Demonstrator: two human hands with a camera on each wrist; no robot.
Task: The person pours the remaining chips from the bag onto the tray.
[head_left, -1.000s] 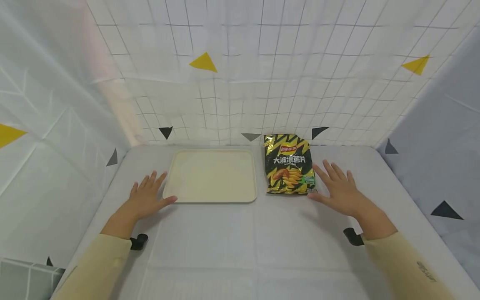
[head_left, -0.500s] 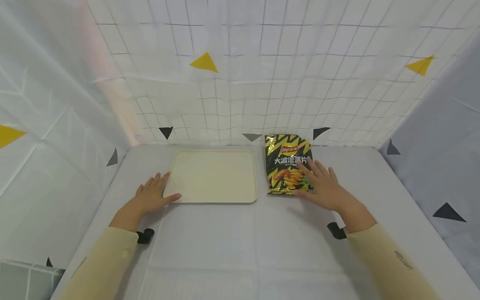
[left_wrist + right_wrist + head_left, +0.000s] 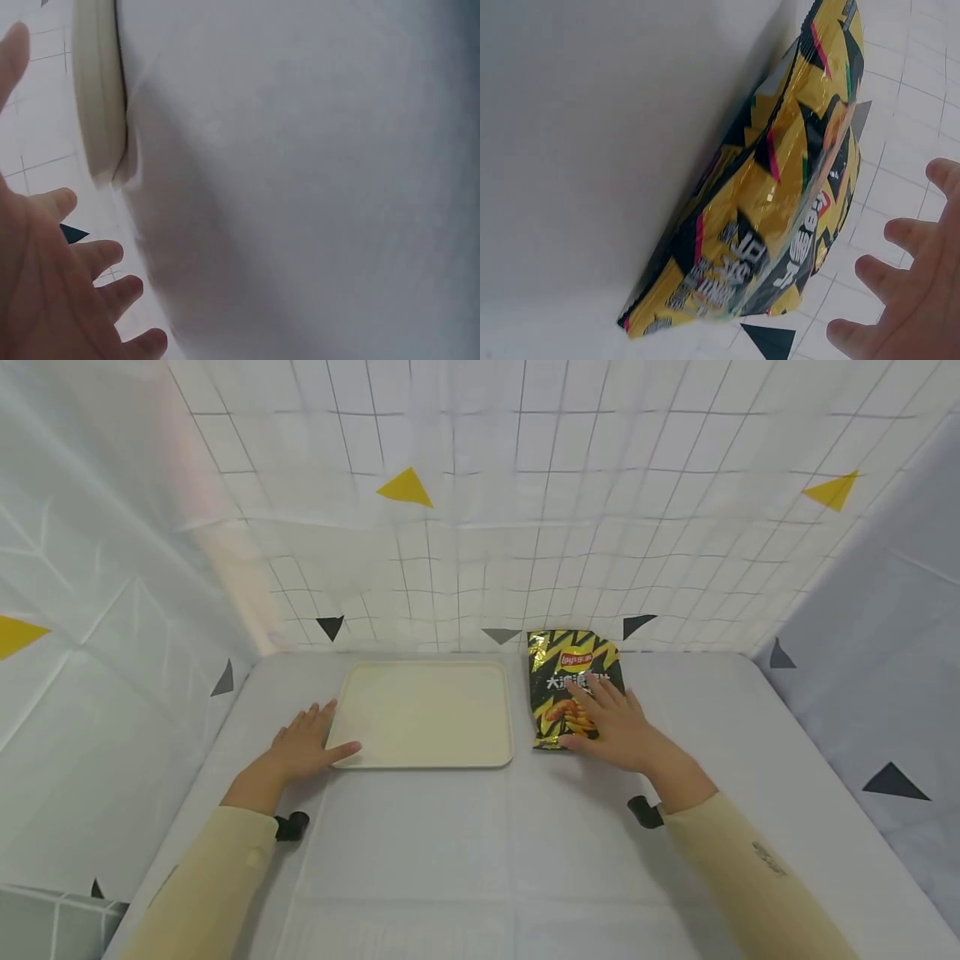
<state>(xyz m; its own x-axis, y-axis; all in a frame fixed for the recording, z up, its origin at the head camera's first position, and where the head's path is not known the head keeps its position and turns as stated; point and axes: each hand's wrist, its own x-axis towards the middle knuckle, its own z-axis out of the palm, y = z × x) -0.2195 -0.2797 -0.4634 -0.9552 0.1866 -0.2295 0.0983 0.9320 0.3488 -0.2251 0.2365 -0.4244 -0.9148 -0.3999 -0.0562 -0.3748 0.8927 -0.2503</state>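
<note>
On the white table before me, a flat cream tray with rounded corners point(image 3: 422, 714) lies left of a puffy, glossy black-and-yellow chip bag point(image 3: 553, 696), the left hand point(image 3: 302, 748) spread wide beside the tray, the right hand point(image 3: 617, 732) spread above the bag.

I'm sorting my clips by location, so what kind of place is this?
Probably a makeshift booth for filming tabletop work: patterned sheets rise behind and at both sides of a white-covered table, and a black device sits at each wrist.
</note>
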